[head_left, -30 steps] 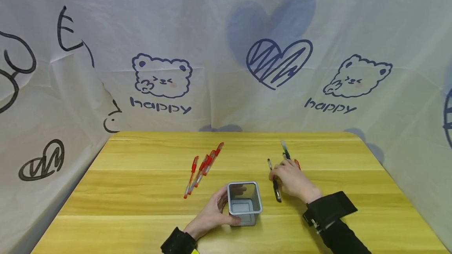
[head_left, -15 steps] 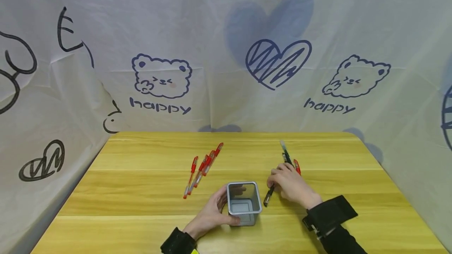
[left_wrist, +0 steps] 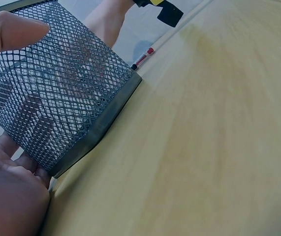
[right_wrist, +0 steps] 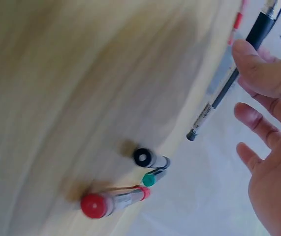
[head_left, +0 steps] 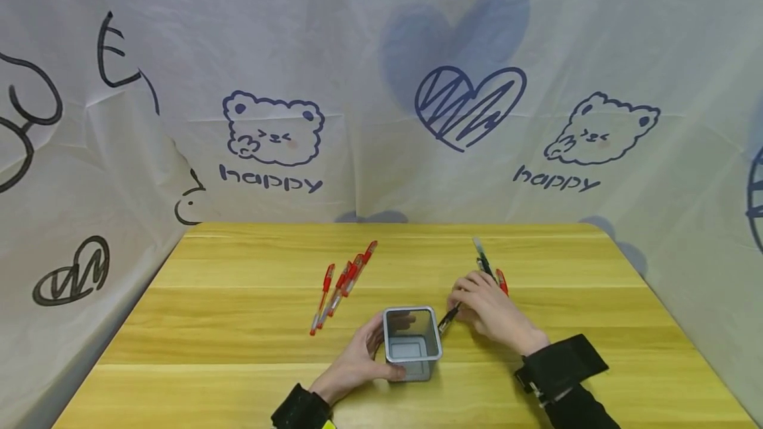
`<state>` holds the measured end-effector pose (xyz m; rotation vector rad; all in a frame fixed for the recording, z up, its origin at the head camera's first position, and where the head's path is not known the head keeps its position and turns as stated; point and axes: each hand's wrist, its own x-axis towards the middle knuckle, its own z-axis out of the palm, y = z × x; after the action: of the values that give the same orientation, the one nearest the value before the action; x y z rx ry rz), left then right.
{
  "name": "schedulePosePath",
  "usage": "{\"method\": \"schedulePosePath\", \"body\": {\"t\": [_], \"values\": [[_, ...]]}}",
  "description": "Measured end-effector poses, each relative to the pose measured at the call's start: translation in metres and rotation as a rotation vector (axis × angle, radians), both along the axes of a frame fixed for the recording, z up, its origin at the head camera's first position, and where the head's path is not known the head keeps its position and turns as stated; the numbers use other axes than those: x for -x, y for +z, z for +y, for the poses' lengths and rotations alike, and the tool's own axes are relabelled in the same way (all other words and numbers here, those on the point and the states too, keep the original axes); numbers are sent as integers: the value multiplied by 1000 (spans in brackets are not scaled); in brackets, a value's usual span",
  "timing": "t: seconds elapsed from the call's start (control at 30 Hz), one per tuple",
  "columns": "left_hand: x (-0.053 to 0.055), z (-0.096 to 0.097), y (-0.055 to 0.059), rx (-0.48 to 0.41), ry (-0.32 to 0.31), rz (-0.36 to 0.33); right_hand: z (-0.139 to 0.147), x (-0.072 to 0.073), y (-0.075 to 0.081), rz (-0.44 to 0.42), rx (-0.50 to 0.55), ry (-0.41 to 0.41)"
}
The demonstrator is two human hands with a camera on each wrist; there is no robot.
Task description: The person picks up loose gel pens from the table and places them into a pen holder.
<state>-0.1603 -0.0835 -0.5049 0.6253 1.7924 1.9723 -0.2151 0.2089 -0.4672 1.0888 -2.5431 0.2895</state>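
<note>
A square mesh pen holder [head_left: 420, 369] stands upright on the table, and my left hand [head_left: 356, 361] grips it from the left, thumb on the near side. Its grey mesh wall [left_wrist: 76, 93] fills the upper left of the left wrist view. To the right of it, my right hand [head_left: 491, 306] pinches a black gel pen [head_left: 449, 320] between thumb and fingers. One end of that pen points at the holder's right side. In the right wrist view the black gel pen [right_wrist: 222, 91] slants past the thumb, above the tabletop, while the other fingers are spread loosely.
Beyond my right hand lie a black pen [right_wrist: 144, 158], a green-ended pen [right_wrist: 149, 179] and a red pen [right_wrist: 95, 205], partly hidden in the head view. Several red pens [head_left: 342, 283] lie left of the holder. A white printed cloth [head_left: 357, 118] hangs behind the table.
The black gel pen has swung in my right hand, its near end moving left toward the holder. My right hand has shifted slightly left. My left hand and the holder have stayed still.
</note>
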Motion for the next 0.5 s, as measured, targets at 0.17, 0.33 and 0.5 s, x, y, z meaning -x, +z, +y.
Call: {"method": "schedulePosePath", "body": {"t": [0.17,0.33,0.5], "values": [[0,0,2,-8,-6,2,-3,-4,6,33,86,-34],[-1,0,2,-2,-2,-11,-6,-11,10,63,211,-70],[-1,0,2,6,6,-22,-10,-18,11,88,385,-79]]}}
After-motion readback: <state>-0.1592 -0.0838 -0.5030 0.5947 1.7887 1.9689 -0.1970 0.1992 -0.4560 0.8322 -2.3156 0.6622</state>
